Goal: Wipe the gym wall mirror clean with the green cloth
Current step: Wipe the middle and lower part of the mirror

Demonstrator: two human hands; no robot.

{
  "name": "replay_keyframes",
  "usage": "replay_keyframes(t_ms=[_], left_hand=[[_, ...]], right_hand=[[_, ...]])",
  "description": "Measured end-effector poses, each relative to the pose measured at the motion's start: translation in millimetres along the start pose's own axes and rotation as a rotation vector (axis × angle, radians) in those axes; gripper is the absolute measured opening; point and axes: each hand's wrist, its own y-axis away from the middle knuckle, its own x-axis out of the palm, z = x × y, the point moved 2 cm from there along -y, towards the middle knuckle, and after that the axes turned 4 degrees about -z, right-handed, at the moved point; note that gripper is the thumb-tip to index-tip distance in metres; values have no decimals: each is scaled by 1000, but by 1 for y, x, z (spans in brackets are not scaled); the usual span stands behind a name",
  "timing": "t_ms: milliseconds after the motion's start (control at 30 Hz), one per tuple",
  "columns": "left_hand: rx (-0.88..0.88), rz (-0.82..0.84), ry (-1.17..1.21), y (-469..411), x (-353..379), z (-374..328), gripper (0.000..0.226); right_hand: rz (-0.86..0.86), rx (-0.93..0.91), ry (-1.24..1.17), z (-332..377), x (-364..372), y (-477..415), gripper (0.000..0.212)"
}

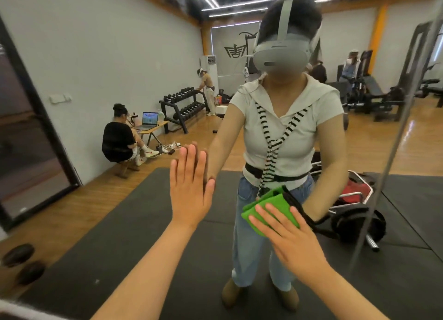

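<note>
- Head view: the gym wall mirror [143,44] fills nearly the whole frame. A vertical seam [393,152] between mirror panels runs down the right side.
- Left hand [189,190]: raised left of centre, with the palm flat on the glass. The fingers are straight and close together and hold nothing. The fingertips meet those of the reflected hand.
- Right hand [294,243]: lower and right of centre, with the fingers straight and slightly spread. The fingers lie over the green cloth [271,207] and press it flat against the mirror. No finger curls round the cloth.
- Green cloth: folded into a thick pad and set between the right hand and the glass. Its upper left part shows beyond the fingertips. It lies over the reflected waist of the person.
- Reflection: the person stands on a black floor mat [119,235] and wears a grey headset [280,53].
- Reflected background: a dumbbell rack [184,108] stands against the far wall. An open laptop [150,119] sits on a low table beside a seated person [119,140]. Weight machines [374,92] stand on the right.
</note>
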Motion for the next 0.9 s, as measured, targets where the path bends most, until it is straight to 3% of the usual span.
replay_keyframes(t_ms=[267, 500, 567, 767, 900], left_hand=[[27, -67, 42, 3, 11, 6, 61], [36, -66, 49, 4, 11, 7, 61], [35, -67, 46, 4, 12, 7, 62], [27, -70, 50, 5, 14, 7, 62], [33, -69, 46, 5, 12, 7, 62]], right_hand=[[-250, 243, -90, -22, -36, -76, 68], [75, -151, 38, 27, 11, -9, 95], [50, -144, 31, 12, 3, -10, 86], [-193, 150, -95, -1, -21, -66, 59], [-55, -15, -19, 25, 4, -40, 76]])
